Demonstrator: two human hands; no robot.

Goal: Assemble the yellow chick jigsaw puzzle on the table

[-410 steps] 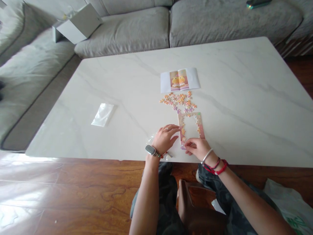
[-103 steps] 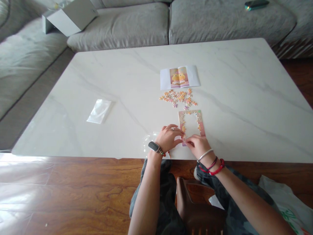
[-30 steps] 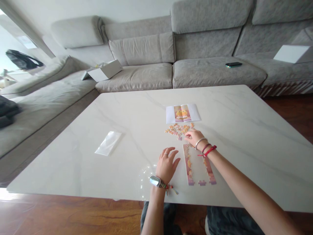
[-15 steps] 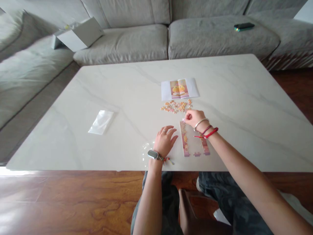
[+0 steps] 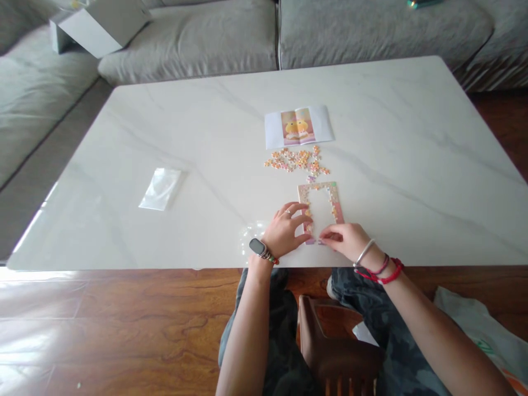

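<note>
Puzzle border (image 5: 337,207): laid flat between the hands; its left, far and right sides are seen joined, while its near side is partly covered by the fingers.
Left hand (image 5: 289,226): fingers spread and gently curved, their tips rested on the border's left side; a watch (image 5: 258,247) is worn on its wrist.
Right hand (image 5: 345,240): thumb and fingertips held together at the border's near side, over a small purple piece (image 5: 320,242); whether it is gripped cannot be made out.
Loose pieces (image 5: 303,158): scattered beyond both hands, just past the border's far side.
Printed sheet (image 5: 298,126): laid beyond the loose pieces, farther from the hands; yellow figures are shown on it.
Plastic bag (image 5: 160,190): left flat, well apart from the left hand on its outer side.
Marble-patterned table (image 5: 214,148): spread under both hands.
Brown stool (image 5: 338,355): partly seen below the right hand.
</note>
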